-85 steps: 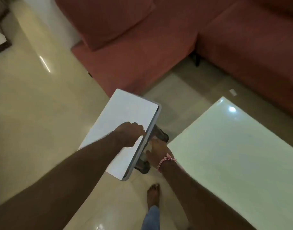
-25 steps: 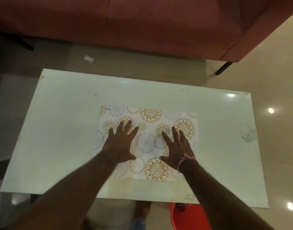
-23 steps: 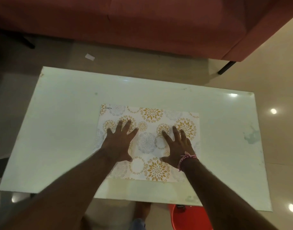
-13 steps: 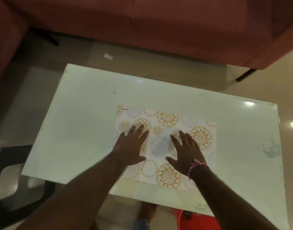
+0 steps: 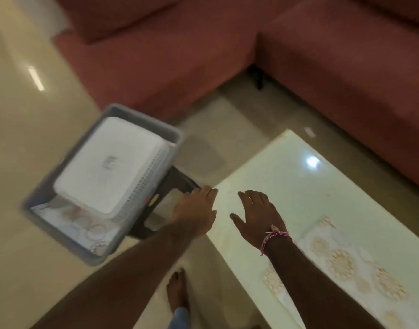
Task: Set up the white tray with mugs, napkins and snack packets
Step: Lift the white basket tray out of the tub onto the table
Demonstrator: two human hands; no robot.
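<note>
1. Head view: we see a white rectangular plastic tray (image 5: pixel 108 165) lying upside down inside a grey plastic crate (image 5: pixel 101 186) that sits on the cream floor to the left of the table.
2. A small embossed mark sits at the middle of the tray's upturned base; motion blur keeps us from reading it, and we find no other legible writing anywhere.
3. The tray's long axis runs from lower left to upper right, matching the crate's long axis, with its far short end pointing toward the rust-red fabric sofa (image 5: pixel 203 43).
4. Under the tray's near end, inside the crate, we make out a pale sheet with ring patterns (image 5: pixel 85 224).
5. A dark low frame (image 5: pixel 170 200) stands between the crate and the pale green glass-topped table (image 5: pixel 322 186).
6. Our left hand (image 5: pixel 194 212) hovers near the table's corner, fingers extended and close together, holding nothing.
7. Our right hand (image 5: pixel 256 214), with a red-and-white thread band at the wrist, is spread above the tabletop, fingers apart, holding nothing.
8. A white placemat with orange floral medallions (image 5: pixel 346 269) lies flat on the table to the right of the right forearm.
9. A bare foot (image 5: pixel 177 290) stands on the floor below the forearms.
</note>
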